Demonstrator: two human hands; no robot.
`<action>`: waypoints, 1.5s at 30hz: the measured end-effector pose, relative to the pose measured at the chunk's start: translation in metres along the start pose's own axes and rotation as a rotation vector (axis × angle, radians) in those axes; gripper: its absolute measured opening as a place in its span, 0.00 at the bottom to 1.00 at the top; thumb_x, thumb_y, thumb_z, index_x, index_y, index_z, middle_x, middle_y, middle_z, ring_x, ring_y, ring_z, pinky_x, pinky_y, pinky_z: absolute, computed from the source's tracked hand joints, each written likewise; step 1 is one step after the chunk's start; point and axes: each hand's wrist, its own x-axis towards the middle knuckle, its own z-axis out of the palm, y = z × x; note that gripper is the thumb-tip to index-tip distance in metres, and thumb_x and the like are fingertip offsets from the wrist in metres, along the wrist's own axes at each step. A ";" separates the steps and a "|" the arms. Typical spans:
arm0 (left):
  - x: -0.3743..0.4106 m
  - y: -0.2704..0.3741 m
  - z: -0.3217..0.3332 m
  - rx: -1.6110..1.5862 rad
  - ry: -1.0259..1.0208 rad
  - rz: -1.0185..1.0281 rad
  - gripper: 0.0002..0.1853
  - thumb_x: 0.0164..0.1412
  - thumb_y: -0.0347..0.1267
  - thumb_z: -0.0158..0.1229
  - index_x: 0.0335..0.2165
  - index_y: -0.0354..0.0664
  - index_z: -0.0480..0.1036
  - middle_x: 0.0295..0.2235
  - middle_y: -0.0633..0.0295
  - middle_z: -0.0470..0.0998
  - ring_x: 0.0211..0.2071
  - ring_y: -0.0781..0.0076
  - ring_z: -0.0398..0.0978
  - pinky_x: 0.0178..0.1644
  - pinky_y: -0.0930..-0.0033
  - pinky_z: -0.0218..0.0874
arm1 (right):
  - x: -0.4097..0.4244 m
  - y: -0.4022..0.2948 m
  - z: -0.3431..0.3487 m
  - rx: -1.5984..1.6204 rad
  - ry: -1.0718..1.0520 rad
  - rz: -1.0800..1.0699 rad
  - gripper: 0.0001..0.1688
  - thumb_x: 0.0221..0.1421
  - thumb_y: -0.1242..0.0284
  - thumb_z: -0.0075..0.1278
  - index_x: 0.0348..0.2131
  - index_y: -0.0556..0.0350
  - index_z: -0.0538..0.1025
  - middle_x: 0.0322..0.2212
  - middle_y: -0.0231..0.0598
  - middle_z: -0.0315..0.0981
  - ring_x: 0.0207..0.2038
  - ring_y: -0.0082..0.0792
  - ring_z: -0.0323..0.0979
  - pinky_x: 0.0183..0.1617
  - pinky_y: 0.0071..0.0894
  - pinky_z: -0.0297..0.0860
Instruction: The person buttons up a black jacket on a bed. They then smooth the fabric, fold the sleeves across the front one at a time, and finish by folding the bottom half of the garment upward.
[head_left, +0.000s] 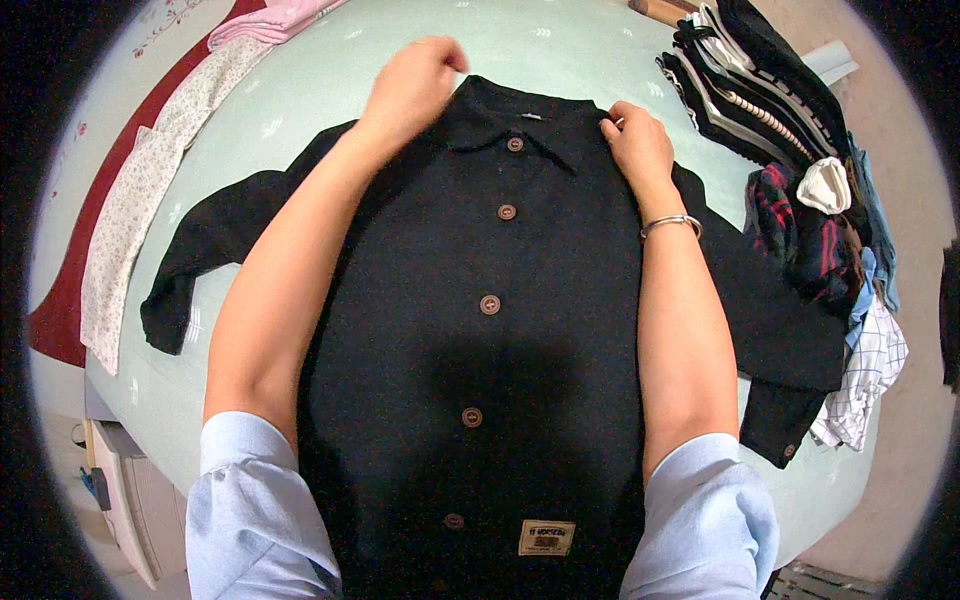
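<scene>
A black button-front shirt (420, 300) lies front up before me, its collar (487, 124) at the far end and its sleeves spread to both sides. Brown buttons run down its middle, and a cloth patch (547, 538) with writing sits near the lower edge. My left hand (420, 86), slightly blurred, is at the left side of the collar with curled fingers; whether it grips cloth is hidden. Beside the collar's right end, my right hand (637, 142) pinches the shirt at the shoulder. A bracelet (671, 225) circles my right wrist.
The shirt rests on a pale green bedsheet (270, 90). Folded dark and striped clothes (757, 90) are stacked at the far right, above a plaid garment (817, 232) and a checked white cloth (870, 375). Floral cloth (135, 232) and pink fabric (270, 22) line the left edge.
</scene>
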 end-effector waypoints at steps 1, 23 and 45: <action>-0.002 0.014 -0.002 -0.037 -0.040 0.070 0.09 0.53 0.25 0.46 0.32 0.37 0.73 0.31 0.49 0.76 0.37 0.51 0.74 0.43 0.57 0.63 | -0.001 0.000 -0.001 -0.004 0.001 -0.006 0.12 0.51 0.64 0.53 0.35 0.47 0.78 0.34 0.44 0.77 0.40 0.47 0.74 0.42 0.44 0.70; -0.006 -0.063 0.052 0.017 -0.183 -0.169 0.18 0.58 0.42 0.52 0.34 0.37 0.75 0.30 0.53 0.78 0.32 0.57 0.76 0.38 0.59 0.66 | 0.014 -0.009 0.013 0.273 0.049 -0.033 0.19 0.54 0.60 0.50 0.28 0.60 0.78 0.25 0.46 0.75 0.29 0.40 0.72 0.35 0.38 0.67; 0.006 -0.012 0.034 -0.126 -0.058 -0.040 0.13 0.57 0.32 0.51 0.39 0.35 0.72 0.33 0.51 0.76 0.38 0.58 0.75 0.45 0.64 0.65 | 0.012 -0.002 0.029 0.173 0.030 -0.016 0.17 0.51 0.60 0.52 0.37 0.50 0.78 0.35 0.45 0.77 0.41 0.48 0.74 0.45 0.45 0.69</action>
